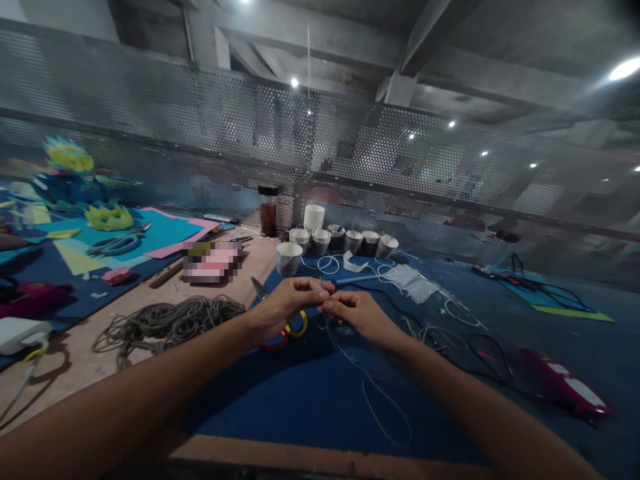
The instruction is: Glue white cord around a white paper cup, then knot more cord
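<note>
My left hand [295, 301] and my right hand [357, 313] meet at the fingertips above the blue table surface [310, 393]. Both are pinched around a thin pale string [367, 373], which hangs from between them and loops down onto the blue surface. Something small and dark blue shows at the fingertips, too small to make out. Scissors [297, 325] with red and yellow handles lie beneath my left hand, their blades pointing up and left.
Several paper cups [289, 258] stand beyond my hands, near a brown jar [269, 210]. Grey cord [185, 320] lies coiled at left. A magenta tool [565, 383] lies at right, with cables around. Coloured paper and another pair of scissors [119, 243] sit at far left.
</note>
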`<state>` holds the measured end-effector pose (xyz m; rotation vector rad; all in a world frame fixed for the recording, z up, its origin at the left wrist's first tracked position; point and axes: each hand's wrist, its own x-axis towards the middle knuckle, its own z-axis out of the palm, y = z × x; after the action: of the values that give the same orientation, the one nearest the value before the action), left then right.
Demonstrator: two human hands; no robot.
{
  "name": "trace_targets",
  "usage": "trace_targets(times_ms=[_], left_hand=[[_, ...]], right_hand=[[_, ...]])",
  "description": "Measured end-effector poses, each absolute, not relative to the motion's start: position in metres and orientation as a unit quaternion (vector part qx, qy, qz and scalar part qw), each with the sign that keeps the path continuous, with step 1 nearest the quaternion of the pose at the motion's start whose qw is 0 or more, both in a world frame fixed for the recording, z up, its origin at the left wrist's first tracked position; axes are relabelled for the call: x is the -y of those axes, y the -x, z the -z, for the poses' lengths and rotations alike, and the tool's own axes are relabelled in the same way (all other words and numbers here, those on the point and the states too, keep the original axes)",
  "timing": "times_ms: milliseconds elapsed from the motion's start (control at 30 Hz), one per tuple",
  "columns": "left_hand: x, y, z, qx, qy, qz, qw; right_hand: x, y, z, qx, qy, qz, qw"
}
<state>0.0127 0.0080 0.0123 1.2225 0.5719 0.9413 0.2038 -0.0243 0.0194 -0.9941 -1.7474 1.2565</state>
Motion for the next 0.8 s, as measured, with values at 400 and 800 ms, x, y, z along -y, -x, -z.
trace_targets(times_ms=[400,800], left_hand=[[-0.0072,-0.0131,-0.0121,-0.248,-0.534,-0.416,0.693],[-0.0089,-0.0135,-0.0098,-0.247,-0.527,-0.418,0.697]], right_hand=[[0.0262,-0.2032,-0.0224,0.688,0.388,-0.496,0.361],[0.0238,-0.2024,-0.0177,0.67,0.39,-0.511,0.371]])
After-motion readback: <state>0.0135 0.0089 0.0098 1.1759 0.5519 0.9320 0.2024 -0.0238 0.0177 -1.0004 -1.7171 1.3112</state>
